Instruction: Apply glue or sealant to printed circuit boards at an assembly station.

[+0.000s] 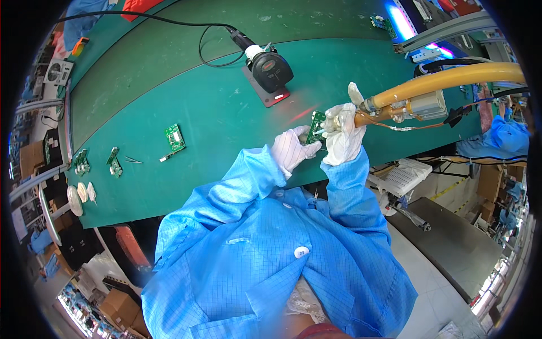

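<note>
Gloved in white, my left hand (293, 150) grips a green circuit board (316, 127) by its near left edge, just above the mat. My right hand (342, 133), also gloved, is closed at the board's right side. A small pale tip shows at its fingertips, but what the fingers hold is mostly hidden. The fitted end of a thick yellow hose (446, 82) meets or overlaps the right hand; whether the hand grips it I cannot tell. Left of my hands, another circuit board (175, 138) lies on the green mat (226, 135).
A black handheld scanner (271, 70) on its stand is beyond my hands, its cable running left. Small boards (114, 163), tweezers (134, 160) and pale finger-shaped covers (74, 200) lie at the left. A metal frame with a bright lamp (402, 22) stands at the far right.
</note>
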The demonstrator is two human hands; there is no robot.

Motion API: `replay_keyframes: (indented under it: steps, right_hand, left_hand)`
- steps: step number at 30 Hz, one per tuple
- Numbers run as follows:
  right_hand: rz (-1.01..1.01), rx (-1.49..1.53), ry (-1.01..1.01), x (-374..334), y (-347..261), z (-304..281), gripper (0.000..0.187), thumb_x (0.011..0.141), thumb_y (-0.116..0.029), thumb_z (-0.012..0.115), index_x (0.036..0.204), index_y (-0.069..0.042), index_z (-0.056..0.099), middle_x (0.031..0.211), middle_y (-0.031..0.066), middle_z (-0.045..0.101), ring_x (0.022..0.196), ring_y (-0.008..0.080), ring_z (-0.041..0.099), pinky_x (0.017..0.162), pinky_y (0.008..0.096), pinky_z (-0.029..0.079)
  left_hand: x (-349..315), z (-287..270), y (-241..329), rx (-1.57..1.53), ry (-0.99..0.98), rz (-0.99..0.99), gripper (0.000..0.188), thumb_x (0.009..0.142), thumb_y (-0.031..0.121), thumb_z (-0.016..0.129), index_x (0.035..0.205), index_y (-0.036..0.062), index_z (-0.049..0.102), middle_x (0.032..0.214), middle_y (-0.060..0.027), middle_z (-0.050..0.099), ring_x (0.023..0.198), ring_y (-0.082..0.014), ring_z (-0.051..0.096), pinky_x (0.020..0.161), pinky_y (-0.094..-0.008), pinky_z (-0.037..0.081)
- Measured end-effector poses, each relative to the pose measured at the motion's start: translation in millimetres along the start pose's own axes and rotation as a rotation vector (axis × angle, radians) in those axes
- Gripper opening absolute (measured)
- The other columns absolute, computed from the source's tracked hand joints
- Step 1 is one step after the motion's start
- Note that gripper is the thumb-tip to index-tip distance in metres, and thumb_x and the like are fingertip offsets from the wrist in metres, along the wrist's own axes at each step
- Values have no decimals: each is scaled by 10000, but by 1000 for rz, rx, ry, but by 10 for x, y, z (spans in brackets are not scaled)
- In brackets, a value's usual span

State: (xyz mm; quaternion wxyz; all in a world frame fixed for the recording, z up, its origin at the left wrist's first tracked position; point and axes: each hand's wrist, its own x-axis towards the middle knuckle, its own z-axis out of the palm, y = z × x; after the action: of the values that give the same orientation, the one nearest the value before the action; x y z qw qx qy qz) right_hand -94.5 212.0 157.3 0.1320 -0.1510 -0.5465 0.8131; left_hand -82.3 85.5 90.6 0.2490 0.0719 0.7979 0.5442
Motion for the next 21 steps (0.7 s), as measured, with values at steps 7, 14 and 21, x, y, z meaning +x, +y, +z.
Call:
replay_keyframes:
  steps: [7,14,21]
  right_hand:
    - [-132,-249,-25,7,26,-62,545,950,-362,517,1397,-90,365,788,34,586,672,96,529,597,222,474]
    - [-17,-25,-25,11,-18,-39,582,924,-378,550,1394,-88,368,794,36,587,666,100,534,595,232,481]
    - [-32,-24,-31,-7,-48,-43,586,920,-372,551,1391,-76,367,793,45,588,656,107,536,568,232,482]
  left_hand:
    - [-8,-2,19,44,4,-59,458,799,287,680,1137,-13,608,826,-95,701,713,-130,655,671,-270,521]
    - [-33,-40,49,74,8,6,476,794,264,671,1155,-35,587,906,-139,699,789,-181,677,727,-298,532]
    - [-38,-135,65,57,14,-15,487,791,251,673,1182,-24,581,891,-145,699,782,-188,679,723,-302,533]
